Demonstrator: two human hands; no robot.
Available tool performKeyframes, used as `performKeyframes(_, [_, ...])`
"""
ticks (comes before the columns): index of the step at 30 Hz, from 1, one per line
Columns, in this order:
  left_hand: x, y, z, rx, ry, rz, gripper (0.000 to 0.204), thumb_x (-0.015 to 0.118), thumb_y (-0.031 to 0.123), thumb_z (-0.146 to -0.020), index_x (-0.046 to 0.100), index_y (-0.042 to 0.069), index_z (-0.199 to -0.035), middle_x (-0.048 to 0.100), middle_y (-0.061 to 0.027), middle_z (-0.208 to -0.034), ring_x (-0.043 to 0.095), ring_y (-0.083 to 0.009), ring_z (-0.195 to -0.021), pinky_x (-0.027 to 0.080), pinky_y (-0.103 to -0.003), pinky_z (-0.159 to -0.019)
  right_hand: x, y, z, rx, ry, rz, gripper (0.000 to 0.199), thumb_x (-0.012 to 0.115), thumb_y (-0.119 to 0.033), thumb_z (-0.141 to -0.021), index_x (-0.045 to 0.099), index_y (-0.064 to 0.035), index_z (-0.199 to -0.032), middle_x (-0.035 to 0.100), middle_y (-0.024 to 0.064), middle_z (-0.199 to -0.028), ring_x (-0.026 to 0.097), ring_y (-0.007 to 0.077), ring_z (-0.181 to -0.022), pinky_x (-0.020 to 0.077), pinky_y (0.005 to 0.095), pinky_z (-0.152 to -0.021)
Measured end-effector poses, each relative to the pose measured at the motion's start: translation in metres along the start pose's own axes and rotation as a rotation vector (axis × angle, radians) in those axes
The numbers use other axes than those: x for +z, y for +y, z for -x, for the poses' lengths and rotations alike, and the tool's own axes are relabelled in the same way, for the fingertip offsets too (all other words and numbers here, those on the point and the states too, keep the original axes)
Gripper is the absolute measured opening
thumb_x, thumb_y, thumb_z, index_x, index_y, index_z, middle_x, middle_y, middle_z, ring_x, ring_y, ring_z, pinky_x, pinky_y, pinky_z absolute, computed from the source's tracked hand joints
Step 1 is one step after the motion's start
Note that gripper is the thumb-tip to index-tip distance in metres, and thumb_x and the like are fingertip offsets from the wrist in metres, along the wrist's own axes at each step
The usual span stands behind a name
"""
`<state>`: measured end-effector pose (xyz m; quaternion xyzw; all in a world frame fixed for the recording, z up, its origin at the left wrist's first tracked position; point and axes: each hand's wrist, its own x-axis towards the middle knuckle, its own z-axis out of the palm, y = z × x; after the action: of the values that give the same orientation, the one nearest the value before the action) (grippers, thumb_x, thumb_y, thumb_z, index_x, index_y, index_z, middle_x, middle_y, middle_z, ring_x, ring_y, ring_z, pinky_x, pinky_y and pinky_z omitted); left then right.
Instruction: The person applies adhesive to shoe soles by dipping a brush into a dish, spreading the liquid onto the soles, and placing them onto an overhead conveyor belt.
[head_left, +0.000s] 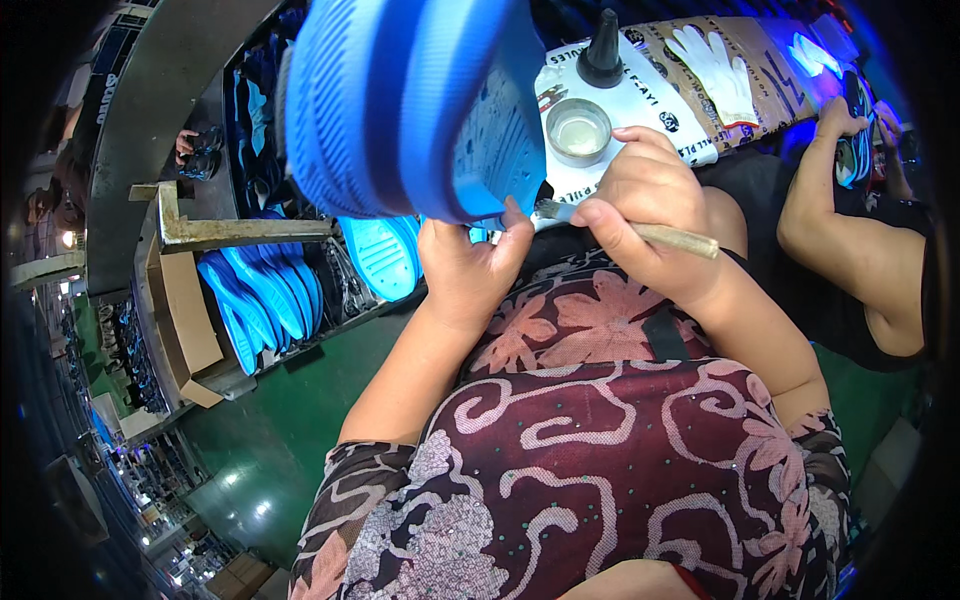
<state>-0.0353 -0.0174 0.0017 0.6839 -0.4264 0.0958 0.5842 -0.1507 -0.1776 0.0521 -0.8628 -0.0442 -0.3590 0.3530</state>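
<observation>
Showing brushwork seemingly underway, remainder unclear: left hand grips blue slide sandal by left edge of white sheet; right hand pinches wooden-handled brush, tip at sandal's rim.

L grip w/ thumb up; R grip curled.

The left hand grips a ridged blue slipper; the right hand holds a wood-handled brush, its bristles near the slipper, though contact is hard to tell. Beyond sit a round dish, a black tapered cone and a white glove.
</observation>
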Motion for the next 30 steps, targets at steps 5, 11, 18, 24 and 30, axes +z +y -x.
performKeyframes(5, [0.0, 0.002, 0.0, 0.024, -0.007, -0.084, 0.035, 0.07, -0.002, -0.069, 0.053, 0.001, -0.098, 0.064, -0.0122, -0.076, 0.065, -0.0252, -0.062, 0.05, -0.031, -0.058, -0.007, 0.003, 0.001, 0.056, -0.021, 0.015, 0.021, 0.064, -0.015, -0.081, 0.063, -0.0063, -0.062, 0.054, 0.0057, -0.058, 0.055, 0.025, -0.06, 0.0435, 0.0387, -0.082])
performKeyframes(11, [-0.007, 0.007, -0.004, 0.02, -0.203, -0.123, 0.031, 0.065, -0.007, -0.073, 0.053, -0.006, -0.102, 0.064, -0.0115, -0.091, 0.064, -0.0162, -0.079, 0.051, -0.026, -0.07, 0.0, 0.004, -0.001, 0.012, -0.044, 0.077, 0.017, 0.069, -0.019, -0.077, 0.064, -0.0073, -0.066, 0.055, 0.0035, -0.063, 0.055, 0.0223, -0.064, 0.0431, 0.039, -0.084])
performKeyframes(18, [-0.007, 0.009, -0.009, 0.052, -0.189, -0.145, 0.026, 0.065, -0.005, -0.074, 0.056, -0.005, -0.099, 0.063, -0.011, -0.09, 0.063, -0.0167, -0.079, 0.05, -0.027, -0.071, -0.006, -0.003, 0.001, -0.095, -0.03, 0.229, 0.012, 0.071, -0.016, -0.071, 0.064, -0.009, -0.065, 0.054, 0.0021, -0.063, 0.055, 0.0205, -0.066, 0.0415, 0.0388, -0.088])
performKeyframes(24, [-0.011, 0.016, -0.021, -0.21, -0.118, 0.013, 0.049, 0.065, -0.005, -0.077, 0.04, -0.001, -0.119, 0.057, -0.013, -0.11, 0.059, -0.0183, -0.097, 0.046, -0.029, -0.085, -0.037, 0.004, 0.002, 0.06, 0.068, 0.091, 0.016, 0.062, -0.01, -0.082, 0.063, -0.0066, -0.066, 0.058, 0.0042, -0.064, 0.055, 0.0216, -0.063, 0.042, 0.0387, -0.082])
performKeyframes(30, [-0.038, 0.069, -0.08, -0.559, -0.131, 0.61, 0.07, 0.065, 0.008, -0.078, 0.026, -0.004, -0.135, 0.053, -0.0191, -0.118, 0.063, -0.0233, -0.092, 0.054, -0.031, -0.074, -0.061, 0.025, 0.023, 0.185, 0.279, 0.023, 0.019, 0.058, -0.003, -0.082, 0.061, -0.0027, -0.064, 0.058, 0.0085, -0.064, 0.054, 0.0248, -0.063, 0.0429, 0.0334, -0.066])
